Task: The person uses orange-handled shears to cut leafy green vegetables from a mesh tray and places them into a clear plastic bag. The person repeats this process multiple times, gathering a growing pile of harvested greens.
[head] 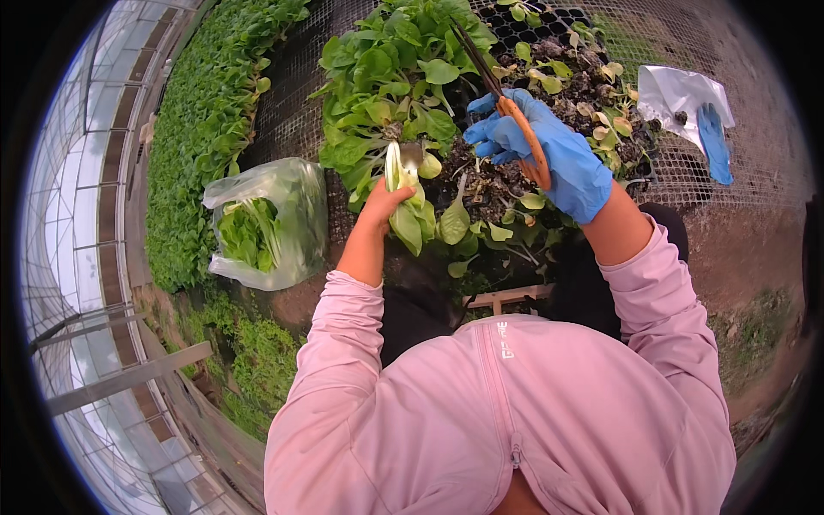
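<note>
My bare left hand (pixel 388 199) is closed around a leafy green seedling (pixel 405 222), its pale stems pointing up and its leaves hanging down. My right hand (pixel 541 148), in a blue glove, grips scissors (pixel 524 129) with orange handles; their dark blades point up and to the left, away from the held seedling. Whether the blades are apart cannot be told. Leafy seedlings (pixel 380 71) stand close together beyond my left hand. Under and beyond my right hand lie loose root plugs with dark soil and yellowed leaves (pixel 579 96) on black cell trays (pixel 547 26).
A clear plastic bag (pixel 296 219) holding cut greens sits at the left, beside a long bed of seedlings (pixel 187 161). On the mesh bench (pixel 682 180) at the right lie a white plastic bag (pixel 682 90) and a blue glove (pixel 713 145). A wooden piece (pixel 508 296) shows near my lap.
</note>
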Action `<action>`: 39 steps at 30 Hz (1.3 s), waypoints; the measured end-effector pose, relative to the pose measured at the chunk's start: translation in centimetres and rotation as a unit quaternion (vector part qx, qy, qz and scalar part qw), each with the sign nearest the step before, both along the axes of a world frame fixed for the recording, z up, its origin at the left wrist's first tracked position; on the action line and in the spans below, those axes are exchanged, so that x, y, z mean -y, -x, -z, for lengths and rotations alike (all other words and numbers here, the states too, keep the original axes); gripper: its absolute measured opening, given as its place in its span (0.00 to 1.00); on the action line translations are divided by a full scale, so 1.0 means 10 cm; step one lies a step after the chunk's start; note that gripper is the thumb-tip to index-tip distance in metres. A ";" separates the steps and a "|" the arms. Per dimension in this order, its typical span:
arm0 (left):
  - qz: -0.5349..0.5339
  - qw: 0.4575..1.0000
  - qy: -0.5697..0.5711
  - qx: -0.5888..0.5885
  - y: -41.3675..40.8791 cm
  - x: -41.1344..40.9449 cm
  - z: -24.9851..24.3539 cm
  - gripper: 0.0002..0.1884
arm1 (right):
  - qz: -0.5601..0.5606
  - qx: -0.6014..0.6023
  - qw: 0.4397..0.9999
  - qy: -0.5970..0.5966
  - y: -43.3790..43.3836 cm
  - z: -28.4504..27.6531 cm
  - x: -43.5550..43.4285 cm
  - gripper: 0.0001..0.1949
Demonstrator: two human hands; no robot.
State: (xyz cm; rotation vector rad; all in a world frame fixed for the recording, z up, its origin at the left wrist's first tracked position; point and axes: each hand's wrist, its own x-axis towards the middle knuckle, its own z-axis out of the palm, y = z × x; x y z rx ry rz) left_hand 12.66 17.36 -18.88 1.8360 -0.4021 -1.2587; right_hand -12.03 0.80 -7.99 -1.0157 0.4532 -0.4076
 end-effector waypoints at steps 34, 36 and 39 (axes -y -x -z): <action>0.229 0.806 0.008 0.546 0.44 -0.03 -0.50 0.31 | -0.100 -0.188 0.972 -0.100 -0.23 0.60 -0.49 0.15; 0.232 0.810 0.004 0.538 0.46 -0.01 -0.51 0.31 | -0.088 -0.166 0.972 -0.144 -0.22 0.65 -0.51 0.13; 0.233 0.818 -0.004 0.526 0.48 0.03 -0.51 0.31 | -0.077 -0.153 0.973 -0.154 -0.17 0.63 -0.55 0.12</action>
